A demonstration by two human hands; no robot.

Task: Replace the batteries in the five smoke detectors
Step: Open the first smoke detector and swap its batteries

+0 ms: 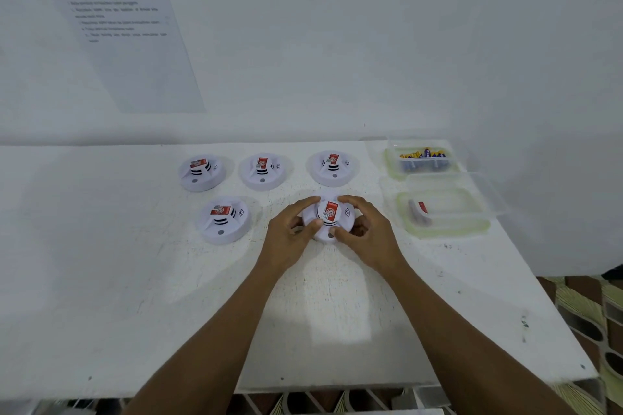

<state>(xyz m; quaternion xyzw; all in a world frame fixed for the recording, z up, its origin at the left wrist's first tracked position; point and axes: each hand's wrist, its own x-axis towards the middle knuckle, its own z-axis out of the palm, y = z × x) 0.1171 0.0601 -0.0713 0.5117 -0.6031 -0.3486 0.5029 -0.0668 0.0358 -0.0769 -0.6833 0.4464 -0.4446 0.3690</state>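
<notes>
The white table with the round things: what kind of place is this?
Probably a makeshift indoor workstation: a white table stands against a white wall with a printed sheet hung on it, smoke detectors are laid out in rows, and a tub holds batteries.

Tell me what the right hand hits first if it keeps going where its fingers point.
The front-right smoke detector, which the right hand grips; beyond it, probably the left hand, though depth is unclear.

I get one feed: head cam, over the table (101, 280) at 6 o'clock, facing down toward wall (337, 61) at 12, close in
</notes>
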